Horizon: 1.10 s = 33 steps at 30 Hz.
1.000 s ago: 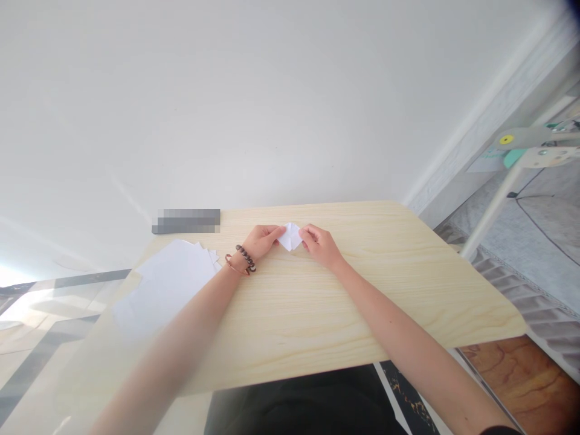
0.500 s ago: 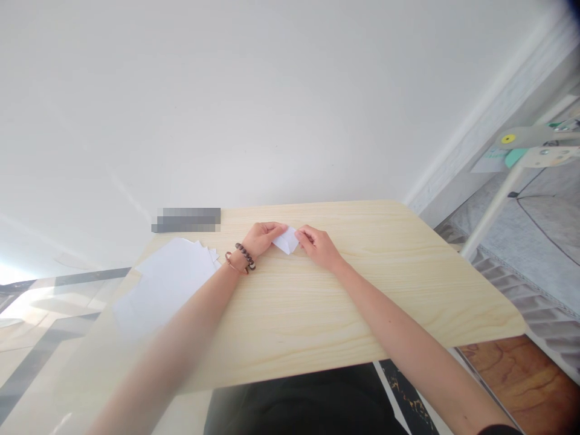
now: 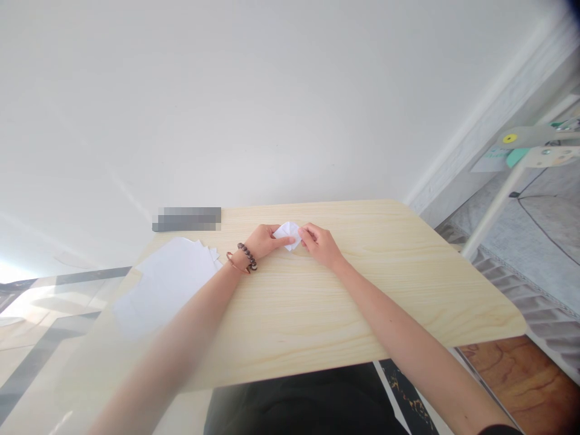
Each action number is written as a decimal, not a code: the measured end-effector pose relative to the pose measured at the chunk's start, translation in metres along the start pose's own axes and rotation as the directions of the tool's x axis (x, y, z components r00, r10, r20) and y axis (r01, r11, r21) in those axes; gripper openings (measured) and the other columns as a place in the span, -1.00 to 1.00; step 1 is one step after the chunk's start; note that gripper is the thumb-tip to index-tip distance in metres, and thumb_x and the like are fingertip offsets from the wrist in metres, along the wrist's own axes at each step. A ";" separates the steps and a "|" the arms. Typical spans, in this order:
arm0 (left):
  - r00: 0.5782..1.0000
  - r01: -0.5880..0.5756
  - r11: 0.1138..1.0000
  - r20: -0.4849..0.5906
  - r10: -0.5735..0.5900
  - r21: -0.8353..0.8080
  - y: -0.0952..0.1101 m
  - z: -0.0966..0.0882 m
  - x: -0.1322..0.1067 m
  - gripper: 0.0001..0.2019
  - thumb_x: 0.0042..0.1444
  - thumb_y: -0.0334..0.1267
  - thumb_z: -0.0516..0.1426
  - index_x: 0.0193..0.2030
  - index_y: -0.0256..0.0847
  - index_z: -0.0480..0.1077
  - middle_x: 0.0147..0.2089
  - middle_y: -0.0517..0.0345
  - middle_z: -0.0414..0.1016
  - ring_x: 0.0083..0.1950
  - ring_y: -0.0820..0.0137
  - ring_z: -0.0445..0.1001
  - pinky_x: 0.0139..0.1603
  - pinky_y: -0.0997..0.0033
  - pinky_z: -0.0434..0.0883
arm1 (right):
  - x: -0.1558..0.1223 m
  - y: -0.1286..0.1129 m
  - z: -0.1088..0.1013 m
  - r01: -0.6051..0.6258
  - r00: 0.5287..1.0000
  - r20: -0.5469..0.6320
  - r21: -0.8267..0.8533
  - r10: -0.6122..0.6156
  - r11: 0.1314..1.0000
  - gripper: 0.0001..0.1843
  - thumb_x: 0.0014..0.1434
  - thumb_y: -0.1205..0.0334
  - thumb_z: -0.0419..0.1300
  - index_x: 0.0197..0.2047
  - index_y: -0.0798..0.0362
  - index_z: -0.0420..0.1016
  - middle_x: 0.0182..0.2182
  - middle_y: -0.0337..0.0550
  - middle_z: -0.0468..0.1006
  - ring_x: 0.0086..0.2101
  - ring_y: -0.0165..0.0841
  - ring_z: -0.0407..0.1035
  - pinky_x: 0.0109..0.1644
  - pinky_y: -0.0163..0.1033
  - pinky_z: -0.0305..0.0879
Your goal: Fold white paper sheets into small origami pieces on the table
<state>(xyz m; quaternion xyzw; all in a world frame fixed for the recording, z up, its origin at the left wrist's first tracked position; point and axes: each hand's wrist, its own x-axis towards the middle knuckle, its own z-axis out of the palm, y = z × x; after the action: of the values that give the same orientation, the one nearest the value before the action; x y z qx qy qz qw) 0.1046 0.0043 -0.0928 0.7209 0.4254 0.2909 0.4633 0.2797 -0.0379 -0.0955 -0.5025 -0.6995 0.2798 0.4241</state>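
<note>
Left hand [image 3: 261, 241] holding paper [image 3: 289, 229], forearm [image 3: 194, 323] overlapping white sheets [image 3: 167, 275]

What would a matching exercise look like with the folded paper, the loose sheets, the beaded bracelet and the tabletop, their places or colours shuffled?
1. folded paper
2. loose sheets
3. beaded bracelet
4. tabletop

A. mostly dark brown
B. pale yellow, wood-grained
C. held between left hand and right hand
D. lying at the tabletop's left side

Pairs: 1-C, 2-D, 3-A, 4-B
</note>
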 end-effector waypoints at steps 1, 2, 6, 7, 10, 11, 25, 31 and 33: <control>1.000 0.001 1.000 0.000 -0.001 0.008 0.000 0.000 0.000 -0.57 -0.22 0.05 0.18 -0.34 -0.31 0.45 -0.43 0.16 0.44 -0.45 0.46 0.32 -0.47 0.53 0.21 | 0.000 0.000 0.000 -0.003 1.000 0.003 0.000 0.003 1.000 -0.66 0.13 0.00 -0.10 -0.46 0.07 0.26 -0.62 -0.29 0.28 -0.61 -0.51 0.10 -0.49 -0.37 0.05; 1.000 -0.002 1.000 0.000 0.002 0.013 0.000 0.000 -0.001 -0.57 -0.22 0.05 0.18 -0.35 -0.31 0.45 -0.43 0.17 0.44 -0.45 0.47 0.31 -0.47 0.53 0.21 | 0.000 -0.001 0.000 -0.004 1.000 0.008 0.002 0.004 1.000 -0.66 0.13 0.00 -0.10 -0.47 0.07 0.26 -0.62 -0.29 0.29 -0.61 -0.51 0.11 -0.49 -0.37 0.05; 1.000 -0.010 1.000 0.011 0.010 0.019 -0.001 -0.002 -0.001 -0.59 -0.20 0.06 0.16 -0.41 -0.32 0.45 -0.52 0.21 0.37 -0.50 0.51 0.26 -0.50 0.55 0.18 | 0.000 -0.002 0.001 -0.013 1.000 0.027 0.027 0.013 1.000 -0.65 0.13 0.00 -0.10 -0.47 0.07 0.27 -0.61 -0.28 0.30 -0.61 -0.51 0.12 -0.49 -0.38 0.07; 1.000 -0.005 1.000 0.003 0.005 0.026 -0.002 -0.002 -0.001 -0.59 -0.20 0.06 0.16 -0.43 -0.33 0.45 -0.55 0.23 0.35 -0.52 0.52 0.24 -0.53 0.55 0.16 | 0.000 -0.001 0.001 -0.016 1.000 0.026 0.031 0.015 0.999 -0.66 0.13 0.00 -0.10 -0.47 0.07 0.26 -0.61 -0.28 0.30 -0.61 -0.52 0.13 -0.48 -0.38 0.07; 0.999 -0.005 0.999 -0.032 0.006 0.035 -0.005 -0.003 0.001 -0.55 -0.12 0.11 0.09 -0.51 -0.34 0.43 -0.61 0.22 0.29 -0.58 0.55 0.16 -0.58 0.55 0.09 | 0.000 0.000 0.001 -0.019 1.000 0.011 0.035 0.019 0.999 -0.65 0.12 -0.01 -0.10 -0.49 0.07 0.24 -0.61 -0.29 0.29 -0.61 -0.52 0.13 -0.48 -0.38 0.07; 0.999 -0.017 1.000 -0.036 0.018 0.025 -0.005 -0.003 0.002 -0.53 -0.08 0.11 0.05 -0.52 -0.35 0.42 -0.61 0.21 0.29 -0.58 0.55 0.15 -0.57 0.54 0.09 | 0.000 0.000 0.001 -0.020 1.000 0.007 0.035 0.020 0.999 -0.65 0.13 -0.01 -0.10 -0.49 0.07 0.23 -0.62 -0.29 0.29 -0.61 -0.52 0.12 -0.48 -0.38 0.07; 0.999 -0.032 0.999 0.032 0.033 -0.038 -0.001 -0.001 -0.001 -0.59 -0.18 0.04 0.16 -0.35 -0.31 0.46 -0.42 0.17 0.44 -0.43 0.45 0.34 -0.44 0.53 0.24 | 0.000 0.000 0.000 -0.034 0.999 0.033 0.077 0.031 0.996 -0.68 0.12 0.01 -0.08 -0.49 0.06 0.25 -0.64 -0.30 0.27 -0.64 -0.51 0.15 -0.51 -0.37 0.10; 0.995 -0.039 0.999 0.093 0.038 0.014 -0.001 -0.001 -0.003 -0.65 -0.17 0.01 0.16 -0.46 -0.31 0.47 -0.52 0.20 0.41 -0.49 0.49 0.30 -0.50 0.54 0.20 | -0.001 -0.004 0.001 0.033 0.999 0.030 0.048 -0.035 0.998 -0.71 0.10 0.03 -0.05 -0.42 0.07 0.30 -0.57 -0.27 0.30 -0.56 -0.49 0.15 -0.47 -0.37 0.09; 0.993 -0.040 0.999 0.108 0.036 0.036 0.000 -0.001 -0.004 -0.65 -0.17 0.01 0.16 -0.47 -0.31 0.47 -0.52 0.20 0.41 -0.50 0.50 0.29 -0.52 0.54 0.18 | -0.001 -0.004 0.001 0.050 0.998 0.028 0.044 -0.051 0.998 -0.71 0.10 0.03 -0.05 -0.41 0.07 0.31 -0.55 -0.26 0.32 -0.55 -0.50 0.15 -0.47 -0.37 0.09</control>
<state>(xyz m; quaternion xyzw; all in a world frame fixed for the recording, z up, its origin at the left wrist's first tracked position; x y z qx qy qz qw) 0.1021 0.0015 -0.0926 0.7522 0.3914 0.2524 0.4662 0.2770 -0.0398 -0.0928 -0.4713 -0.7117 0.2915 0.4316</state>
